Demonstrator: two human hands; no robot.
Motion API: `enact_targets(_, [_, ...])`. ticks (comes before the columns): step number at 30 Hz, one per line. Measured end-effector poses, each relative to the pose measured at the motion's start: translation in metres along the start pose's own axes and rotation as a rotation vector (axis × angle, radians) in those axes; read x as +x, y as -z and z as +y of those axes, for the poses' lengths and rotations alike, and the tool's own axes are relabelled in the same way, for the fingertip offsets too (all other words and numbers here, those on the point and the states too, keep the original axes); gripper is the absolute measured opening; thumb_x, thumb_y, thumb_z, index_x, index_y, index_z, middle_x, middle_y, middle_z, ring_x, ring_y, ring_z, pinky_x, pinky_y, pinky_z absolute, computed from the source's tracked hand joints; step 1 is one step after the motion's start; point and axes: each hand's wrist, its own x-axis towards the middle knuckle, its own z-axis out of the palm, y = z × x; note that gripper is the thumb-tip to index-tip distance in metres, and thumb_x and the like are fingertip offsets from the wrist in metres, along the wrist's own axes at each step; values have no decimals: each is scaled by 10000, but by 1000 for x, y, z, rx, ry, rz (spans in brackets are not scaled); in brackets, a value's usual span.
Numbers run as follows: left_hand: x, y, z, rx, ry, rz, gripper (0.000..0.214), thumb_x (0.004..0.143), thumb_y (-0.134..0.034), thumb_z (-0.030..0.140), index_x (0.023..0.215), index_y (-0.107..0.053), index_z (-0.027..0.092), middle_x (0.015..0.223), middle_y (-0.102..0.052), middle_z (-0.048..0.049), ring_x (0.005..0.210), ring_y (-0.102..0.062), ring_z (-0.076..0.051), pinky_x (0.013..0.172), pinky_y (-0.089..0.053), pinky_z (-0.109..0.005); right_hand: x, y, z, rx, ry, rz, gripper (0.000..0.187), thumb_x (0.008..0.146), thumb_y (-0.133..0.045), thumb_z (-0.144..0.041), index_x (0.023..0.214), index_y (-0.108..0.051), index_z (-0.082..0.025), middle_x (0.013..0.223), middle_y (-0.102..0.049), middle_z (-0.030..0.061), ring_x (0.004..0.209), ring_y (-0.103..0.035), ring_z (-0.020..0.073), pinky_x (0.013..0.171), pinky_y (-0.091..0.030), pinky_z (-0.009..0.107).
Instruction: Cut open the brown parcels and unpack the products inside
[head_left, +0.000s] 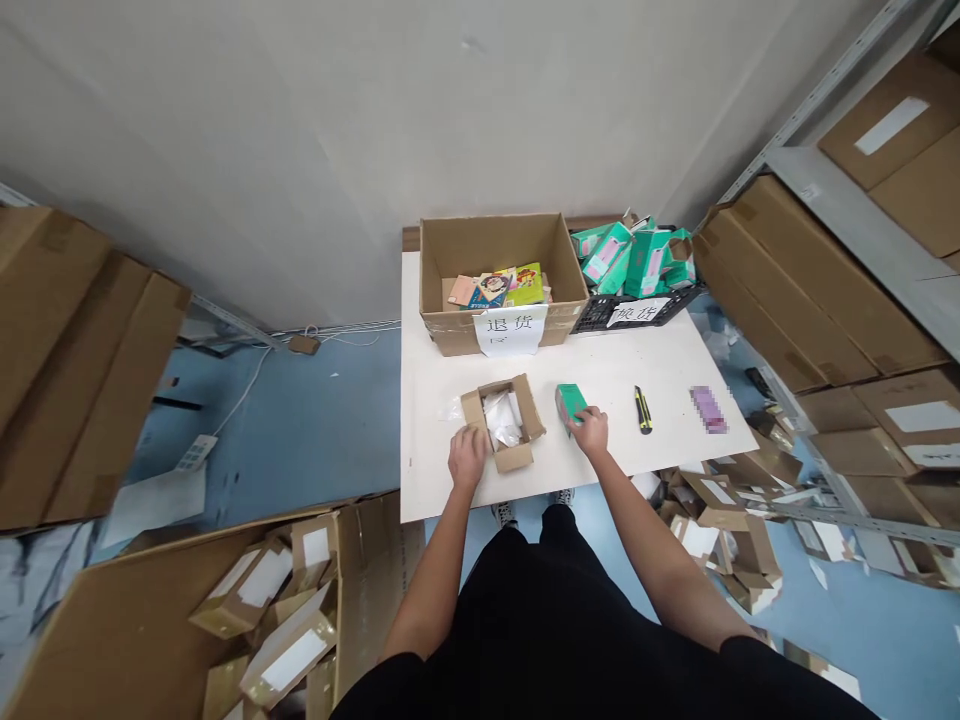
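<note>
A small open cardboard box stands on the white table with its flaps folded out. Inside it lies crumpled clear plastic packing. My left hand is at the box's left front side, its fingers closed on the flap there. To the right, my right hand grips the near end of a small green box, which rests on the tabletop. A yellow and black utility knife lies right of that hand. Farther right is a pinkish-purple item, blurred by pixelation.
At the table's back stands a large cardboard carton with a paper sign, holding colourful booklets. Beside it a black crate is heaped with green boxes. A big carton of parcels stands at lower left. Shelves and opened boxes line the right.
</note>
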Motion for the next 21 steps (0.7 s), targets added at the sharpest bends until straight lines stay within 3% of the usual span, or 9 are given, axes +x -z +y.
enact_targets(3, [42, 9, -20, 98, 209, -84, 437, 1004, -467, 223, 1381, -685, 180, 1539, -568, -185, 1387, -521, -358, 1155, -453, -492, 6, -3, 9, -23, -2, -47, 241, 833, -710, -306, 944, -865, -159, 1189, -716, 173, 1054, -623, 309, 1003, -462, 412])
enact_targets(6, [88, 8, -42, 202, 239, -286, 494, 916, -561, 191, 1393, -691, 194, 1706, -390, -178, 1518, -386, -428, 1135, -462, -559, 20, 2, 12, -54, 3, -87, 208, 827, -732, -295, 921, -866, -166, 1157, -737, 170, 1028, -624, 314, 981, -473, 411])
enact_targets(9, [115, -2, -58, 270, 276, -455, 595, 845, -650, 216, 1439, -661, 259, 1737, -355, -145, 1605, -226, -474, 1134, -451, -620, 34, 7, 12, -87, 4, -90, 203, 831, -738, -292, 935, -862, -171, 1141, -744, 160, 1011, -624, 311, 946, -489, 402])
enact_targets(12, [117, -13, -62, 306, 309, -517, 638, 847, -656, 238, 1482, -609, 267, 1726, -376, -152, 1612, -227, -451, 1147, -454, -609, 42, 9, 9, -109, 22, -95, 208, 842, -738, -293, 962, -857, -171, 1127, -745, 143, 1004, -625, 300, 943, -493, 389])
enact_targets(15, [105, -15, -61, 299, 316, -441, 604, 866, -631, 200, 1468, -592, 180, 1650, -468, -210, 1525, -387, -412, 1150, -469, -555, 45, 11, 4, -137, 11, -112, 224, 855, -742, -301, 991, -853, -161, 1125, -744, 144, 1008, -618, 306, 939, -490, 387])
enact_targets(18, [90, 0, -59, 290, 352, -372, 584, 846, -616, 113, 1430, -608, 122, 1579, -539, -219, 1425, -504, -376, 1136, -492, -482, 49, 13, -1, -152, -19, -128, 246, 874, -735, -322, 1016, -847, -156, 1144, -738, 156, 1026, -605, 318, 927, -485, 387])
enact_targets(21, [75, 26, -53, 296, 381, -257, 657, 823, -558, 37, 1477, -577, 98, 1601, -513, -202, 1432, -505, -349, 1180, -470, -458, 51, 16, -6, -155, -17, -163, 258, 896, -718, -339, 1030, -844, -157, 1155, -731, 163, 1048, -597, 325, 923, -480, 383])
